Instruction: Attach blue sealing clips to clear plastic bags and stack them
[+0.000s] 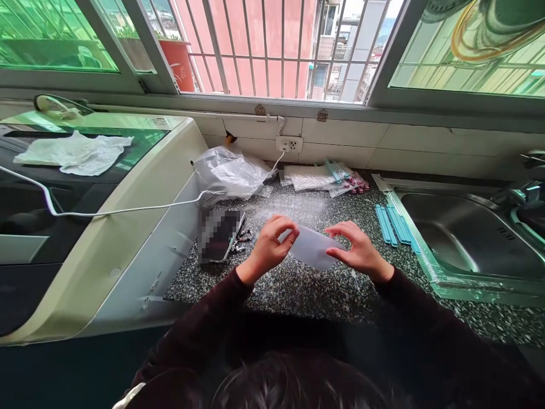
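Taking the sheet as the centre of the clock, the washing machine (pixel 145 227) stands at 9 o'clock, and on its top, towards 10, lies a crumpled white cloth (pixel 97 156). At 9 o'clock, nearer, the phone (pixel 221 236) lies on the counter (pixel 306 298), which is dark and speckled with white. At 10 o'clock a clear plastic bag (pixel 232 173) rests in a loose heap beside the machine.

The left hand (pixel 272 244) pinches the sheet at its left side, between the thumb and the forefinger. The sheet (pixel 314 249) is in front of the person, over the counter. It is thin, smooth and milky white, with a slight lilac tint, half see-through, and it slants down towards 4 o'clock. At 12 o'clock, near the wall, some flat packets (pixel 313 177) lie together.

The right hand (pixel 355 250) is at the sheet's right side, its thumb and forefinger curved and well apart; I cannot tell whether they touch it. At 3 o'clock lie several light blue strips (pixel 395 224), just beside the metal sink (pixel 451 233).
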A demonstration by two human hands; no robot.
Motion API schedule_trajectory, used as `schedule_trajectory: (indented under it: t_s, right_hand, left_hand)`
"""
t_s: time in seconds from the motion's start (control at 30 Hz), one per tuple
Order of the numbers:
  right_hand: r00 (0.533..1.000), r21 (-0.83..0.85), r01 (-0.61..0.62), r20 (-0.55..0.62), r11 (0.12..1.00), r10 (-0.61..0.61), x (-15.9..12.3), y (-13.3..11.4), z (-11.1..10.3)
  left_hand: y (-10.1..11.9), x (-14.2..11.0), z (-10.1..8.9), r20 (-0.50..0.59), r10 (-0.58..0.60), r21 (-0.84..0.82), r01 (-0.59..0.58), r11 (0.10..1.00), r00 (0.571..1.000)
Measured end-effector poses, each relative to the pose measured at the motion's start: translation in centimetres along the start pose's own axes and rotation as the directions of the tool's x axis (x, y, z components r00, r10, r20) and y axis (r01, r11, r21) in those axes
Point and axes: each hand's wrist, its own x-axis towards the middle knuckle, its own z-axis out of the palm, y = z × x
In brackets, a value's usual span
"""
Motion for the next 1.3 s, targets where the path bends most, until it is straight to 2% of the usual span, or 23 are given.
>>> schedule_trajectory:
  t_s: [0.13,0.3,0.5,0.63,0.73,0.9,1.03,1.1,1.17,1.3]
  right_hand:
    - [0.983,0.139,-0.17,0.098,0.976,0.158,1.0,1.1,1.1]
    - [0.89,0.292,-0.412,0.331,0.863,0.313,0.5,2.3,2.2]
    - [0.732,0.312,-0.57,0.613,0.76,0.297,0.2,2.7,2.9]
    - [0.656,0.256,-0.617,0.69,0.744,0.307,0.0,2.7,3.5]
    - [0.621,0.268,-0.623,0.741,0.735,0.255,-0.1,2.7,3.5]
    - [0.644,0.353,-0.616,0.741,0.704,0.192,0.1,2.7,3.3]
    - [0.611,0.26,-0.605,0.757,0.753,0.23,0.1,2.3,3.4]
    - [0.607,0.262,-0.593,0.767,0.761,0.209,0.1,2.1,3.5]
    - [0.642,0.324,-0.582,0.746,0.746,0.177,0.3,1.9,3.7]
    - [0.791,0.41,-0.537,0.548,0.738,0.271,0.7,1.6,4.1]
  left_hand:
    - [-1.0,1.9,0.9,-0.075,-0.087,-0.13,0.076,0.989,0.993]
    - [-3.8,2.8,2.2,-0.076,-0.226,-0.218,0.205,0.954,0.971]
    - [-5.7,1.8,2.9,0.027,-0.325,-0.288,0.319,0.903,0.945]
    - [-5.7,1.5,2.6,0.062,-0.334,-0.297,0.337,0.893,0.94]
    - [-5.6,1.5,2.4,0.103,-0.316,-0.286,0.332,0.899,0.943]
    - [-5.3,1.5,2.4,0.149,-0.268,-0.249,0.299,0.921,0.952]
    - [-5.2,1.5,2.2,0.147,-0.242,-0.239,0.272,0.932,0.959]
    - [-5.2,1.5,2.2,0.162,-0.233,-0.25,0.268,0.93,0.959]
    - [-5.1,1.5,2.3,0.209,-0.222,-0.262,0.274,0.926,0.952]
    - [-4.5,1.2,2.8,0.361,-0.206,-0.232,0.301,0.925,0.91]
